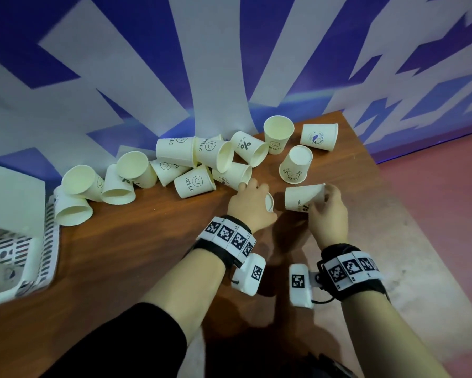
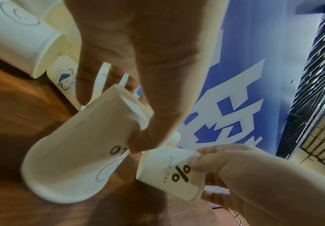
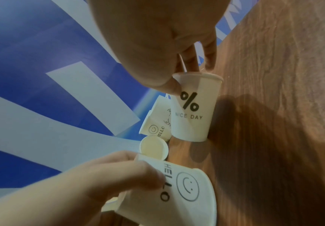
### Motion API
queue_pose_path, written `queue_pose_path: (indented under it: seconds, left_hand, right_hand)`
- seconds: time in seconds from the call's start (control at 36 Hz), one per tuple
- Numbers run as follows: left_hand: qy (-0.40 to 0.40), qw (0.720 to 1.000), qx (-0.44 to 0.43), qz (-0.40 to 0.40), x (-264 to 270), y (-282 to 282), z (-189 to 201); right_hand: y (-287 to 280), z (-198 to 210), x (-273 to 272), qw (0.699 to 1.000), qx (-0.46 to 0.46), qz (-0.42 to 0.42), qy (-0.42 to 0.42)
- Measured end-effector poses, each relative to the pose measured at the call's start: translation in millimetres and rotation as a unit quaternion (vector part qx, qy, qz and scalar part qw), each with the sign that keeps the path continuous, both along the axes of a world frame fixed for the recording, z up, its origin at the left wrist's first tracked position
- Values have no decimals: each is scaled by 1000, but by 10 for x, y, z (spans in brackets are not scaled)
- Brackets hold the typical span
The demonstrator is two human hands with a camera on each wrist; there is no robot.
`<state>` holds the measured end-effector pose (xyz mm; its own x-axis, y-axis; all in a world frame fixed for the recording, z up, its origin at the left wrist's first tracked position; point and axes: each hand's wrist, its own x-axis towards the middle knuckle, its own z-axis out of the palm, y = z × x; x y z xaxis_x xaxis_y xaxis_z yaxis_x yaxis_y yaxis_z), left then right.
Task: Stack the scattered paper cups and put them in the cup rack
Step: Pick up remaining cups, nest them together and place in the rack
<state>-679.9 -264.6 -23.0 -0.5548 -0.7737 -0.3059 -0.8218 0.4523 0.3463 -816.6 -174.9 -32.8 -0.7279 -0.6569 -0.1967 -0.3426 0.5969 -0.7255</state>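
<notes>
Two paper cups are held just above the brown table (image 1: 136, 241), mouths facing each other a short gap apart. My left hand (image 1: 256, 197) grips a "HELLO" smiley cup (image 2: 76, 152) by its base end; in the head view only its rim (image 1: 269, 202) shows. My right hand (image 1: 322, 199) pinches the base of a "NICE DAY" % cup (image 1: 303, 197), which lies sideways. The right wrist view shows the % cup (image 3: 194, 107) and the HELLO cup (image 3: 177, 198) apart. Several loose cups (image 1: 194, 181) lie along the wall.
A white slotted basket (image 1: 52, 249) stands at the table's left end beside tipped cups (image 1: 74, 211). An upside-down bear cup (image 1: 296, 165), an upright cup (image 1: 278, 135) and a lying cup (image 1: 319, 137) sit behind my hands. The table's right edge (image 1: 393, 186) borders pink floor.
</notes>
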Motion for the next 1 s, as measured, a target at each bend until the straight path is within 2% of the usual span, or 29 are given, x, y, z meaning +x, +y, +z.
queue_pose_path:
  seconds: [0.08,0.14,0.31,0.42,0.58,0.67,0.81,1.0]
  left_hand:
    - [-30,999,23,4,95,33,65]
    - [-22,998,53,26,178,48,110]
    - [88,976,127,155,504,108,246]
    - [213,924,187,255,797,194,294]
    - [365,844,208,333,1185,351,356]
    - [399,826,206,341,1384,425,371]
    - [419,826,195,323,1757,518,414]
    - [401,864,143,271,2370,597,555]
  right_hand:
    - [26,48,68,1000,-2,14,9]
    - [53,74,111,1000,-2,25,16]
    - [139,161,296,999,-18,40,19]
    - [199,239,472,998,-32,54,19]
    - [217,400,822,990,-63,125,3]
    - [204,490,1038,982,-88,165,7]
    - [152,627,1381,968,-128,211,37]
    - [122,825,1916,948,-176,262,35]
